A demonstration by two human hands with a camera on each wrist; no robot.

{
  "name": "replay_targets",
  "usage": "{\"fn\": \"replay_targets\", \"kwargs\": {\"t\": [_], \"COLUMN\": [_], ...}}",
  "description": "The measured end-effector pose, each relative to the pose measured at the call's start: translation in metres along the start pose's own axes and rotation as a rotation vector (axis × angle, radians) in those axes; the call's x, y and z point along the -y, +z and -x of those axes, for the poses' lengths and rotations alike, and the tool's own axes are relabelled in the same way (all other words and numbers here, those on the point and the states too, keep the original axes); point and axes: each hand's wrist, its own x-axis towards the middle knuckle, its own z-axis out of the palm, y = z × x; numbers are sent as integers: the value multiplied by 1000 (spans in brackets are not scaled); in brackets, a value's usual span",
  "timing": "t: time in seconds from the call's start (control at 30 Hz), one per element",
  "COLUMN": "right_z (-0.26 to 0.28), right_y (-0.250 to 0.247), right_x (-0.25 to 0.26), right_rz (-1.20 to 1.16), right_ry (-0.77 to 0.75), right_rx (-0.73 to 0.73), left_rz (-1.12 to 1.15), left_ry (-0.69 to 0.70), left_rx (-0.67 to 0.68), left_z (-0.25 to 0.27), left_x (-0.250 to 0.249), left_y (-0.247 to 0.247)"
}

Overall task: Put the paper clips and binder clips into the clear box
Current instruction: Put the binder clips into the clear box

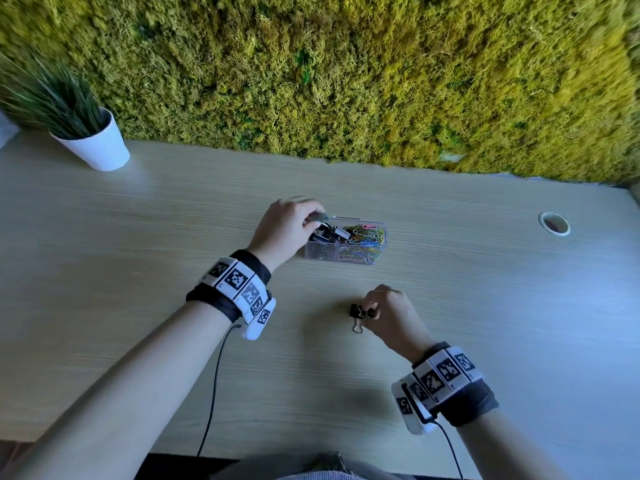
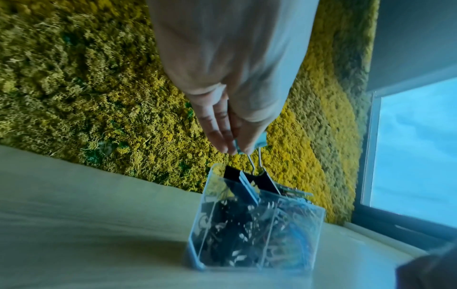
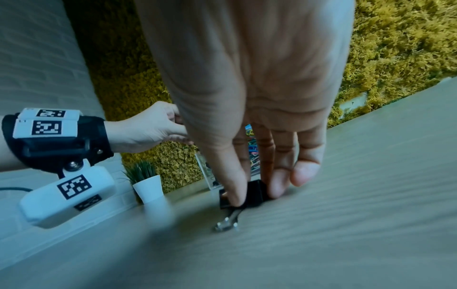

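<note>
A clear box (image 1: 375, 252) (image 2: 197, 230) stands mid-table, black binder clips in its left part, coloured paper clips (image 1: 367, 235) in its right. My left hand (image 1: 289, 221) (image 2: 235, 150) hovers over the box's left end and pinches the wire handle of a black binder clip (image 2: 257, 180) that hangs into the box. Nearer me, my right hand (image 1: 384, 313) (image 3: 249, 193) pinches another black binder clip (image 1: 356, 311) (image 3: 254, 192) lying on the table, thumb and fingers on its body. Its silver handle (image 3: 226, 224) points toward me.
The light wooden table (image 1: 138, 237) ends at a moss wall (image 1: 346, 81). A white pot with a grass plant (image 1: 97, 147) stands at the far left. A round cable hole (image 1: 554, 223) lies at the right. Cables run from both wristbands toward me.
</note>
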Motion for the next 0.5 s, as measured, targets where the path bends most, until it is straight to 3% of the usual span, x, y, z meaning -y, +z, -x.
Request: {"fn": "replay_targets", "kwargs": {"t": [0.3,0.5], "right_z": [-3,-15], "right_y": [-7,-37], "right_x": [-1,27], "right_rz": [-57,-251], "right_ry": [-2,-133], "right_rx": [-174,-385], "left_rz": [-102,-113], "left_ry": [75,79], "left_rx": [21,12], "left_z": [16,22], "left_x": [13,10], "left_y": [7,13]}}
